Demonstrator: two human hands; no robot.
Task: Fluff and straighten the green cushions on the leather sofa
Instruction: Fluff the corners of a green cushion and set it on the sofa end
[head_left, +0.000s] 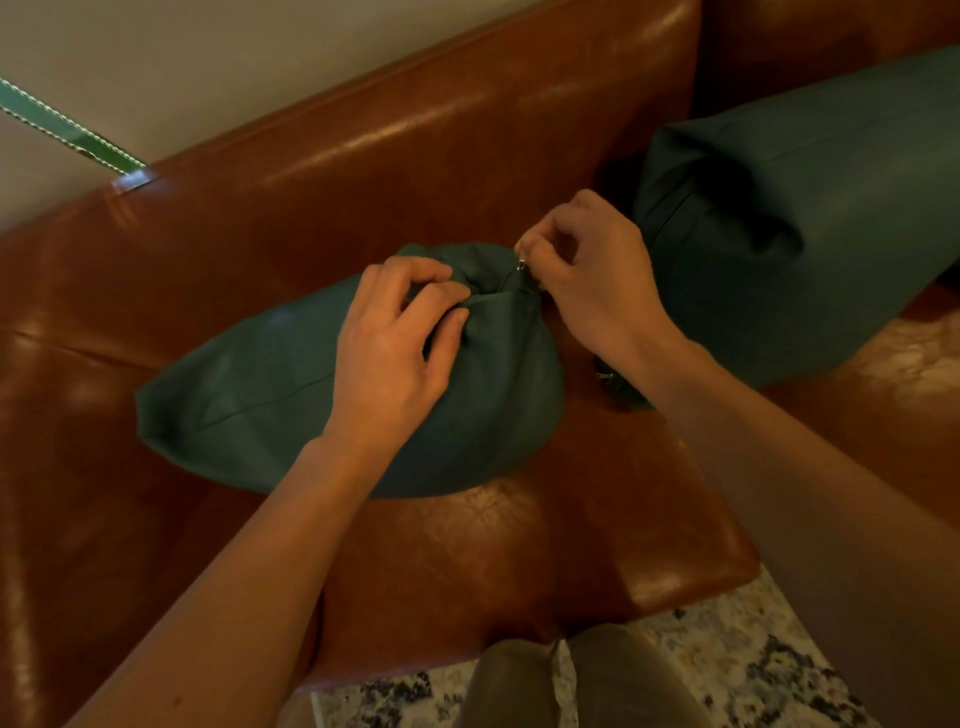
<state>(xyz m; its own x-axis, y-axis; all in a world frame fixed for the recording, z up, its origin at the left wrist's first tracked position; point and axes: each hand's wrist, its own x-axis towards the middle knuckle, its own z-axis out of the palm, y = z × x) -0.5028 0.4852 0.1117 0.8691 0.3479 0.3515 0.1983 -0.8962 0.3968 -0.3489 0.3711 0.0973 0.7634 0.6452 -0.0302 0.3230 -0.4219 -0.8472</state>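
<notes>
Near cushion: a green cushion (249, 395) lies on the seat of the leather sofa (363, 156), its long side running left to right, its right end bunched up into a knot of folds.
Zip: a small metal zip pull (521, 264) shows at that bunched end, right at the top of the seam.
Left hand: the left hand (395, 348) sits on top of the cushion, fingers curled and clamped on a fold of the fabric just left of the zip.
Right hand: the right hand (587, 275) comes in from the other side, thumb and forefinger pinching the zip pull, the other fingers tucked under.
Second cushion: a bigger green cushion (810, 223) leans against the backrest to the right, close behind the right hand; whether they touch, I cannot tell. A second zip pull (604, 375) glints at its lower corner, under the right wrist.
In the way: the right forearm crosses the lower edge of that second cushion and hides part of it.
Around: a green strap with white stitching (67, 127) runs down the pale wall (208, 57) to the sofa's back edge.
Below: a speckled rug (727, 670) lies in front of the sofa, the person's trouser legs (576, 680) standing on it.
</notes>
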